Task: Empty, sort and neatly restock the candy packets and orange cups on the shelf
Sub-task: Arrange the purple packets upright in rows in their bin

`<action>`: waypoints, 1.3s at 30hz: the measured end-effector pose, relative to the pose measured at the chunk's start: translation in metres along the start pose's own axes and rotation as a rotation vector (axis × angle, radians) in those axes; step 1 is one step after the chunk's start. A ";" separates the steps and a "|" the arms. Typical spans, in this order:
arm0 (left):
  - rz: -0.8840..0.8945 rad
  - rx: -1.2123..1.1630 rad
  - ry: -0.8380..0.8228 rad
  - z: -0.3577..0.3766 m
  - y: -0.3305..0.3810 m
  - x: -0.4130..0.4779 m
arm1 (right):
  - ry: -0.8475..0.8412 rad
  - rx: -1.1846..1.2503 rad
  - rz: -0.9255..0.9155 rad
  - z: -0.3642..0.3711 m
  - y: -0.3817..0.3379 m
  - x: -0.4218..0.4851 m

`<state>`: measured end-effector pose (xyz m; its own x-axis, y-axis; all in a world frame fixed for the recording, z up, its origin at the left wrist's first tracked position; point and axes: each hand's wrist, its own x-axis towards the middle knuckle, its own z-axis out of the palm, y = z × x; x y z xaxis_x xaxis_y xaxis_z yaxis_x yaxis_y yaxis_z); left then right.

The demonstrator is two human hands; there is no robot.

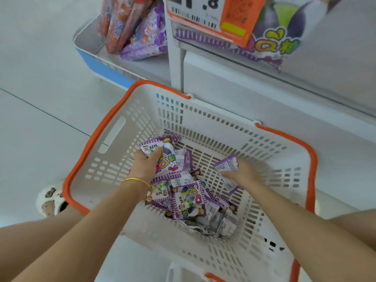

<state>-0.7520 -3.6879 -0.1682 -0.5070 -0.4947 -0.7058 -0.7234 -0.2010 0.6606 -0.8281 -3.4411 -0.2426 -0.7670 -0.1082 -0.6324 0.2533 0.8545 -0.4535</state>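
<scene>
a person's two bare hands reach into a white perforated plastic shopping basket (114, 139) with an orange rim, which sits on the pale floor against a white store shelf (264, 88). the left hand (145, 165), a thin gold bangle (138, 181) at its wrist, curls its fingers round a small stack of purple-and-white candy packets (168, 159) at the far left of the basket's floor. the right hand (244, 175) — blurred — closes fingers and thumb on a single small purple packet (226, 164) at the pile's right edge. between and below the hands, a loose heap of the same candy packets (191, 202) lies on the basket bottom. above, an orange-and-white price tag (203, 13) hangs on the shelf edge beside a large purple candy bag (284, 37); red and purple snack bags (130, 27) lean on a blue-edged lower shelf (101, 64) to the left.
</scene>
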 end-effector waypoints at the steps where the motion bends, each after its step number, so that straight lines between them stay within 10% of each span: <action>1: 0.024 0.032 0.002 0.004 0.003 -0.009 | 0.043 0.157 -0.034 -0.007 -0.013 -0.011; 6: 0.102 0.163 -0.019 0.022 0.017 -0.054 | 0.278 0.290 -0.379 -0.031 -0.095 -0.099; 16: 0.334 -0.053 -0.068 0.014 0.043 -0.119 | -0.360 0.881 -0.336 -0.065 -0.107 -0.177; 27: 0.493 -0.044 -0.167 0.006 0.043 -0.157 | 0.071 0.622 -0.557 -0.069 -0.109 -0.192; 39: 0.720 0.090 -0.366 0.006 0.062 -0.172 | -0.246 0.697 -0.618 -0.091 -0.112 -0.202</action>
<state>-0.7119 -3.6104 -0.0071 -0.9722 -0.1660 -0.1652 -0.1888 0.1380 0.9723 -0.7548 -3.4685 -0.0070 -0.7577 -0.6091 -0.2342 0.1998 0.1251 -0.9718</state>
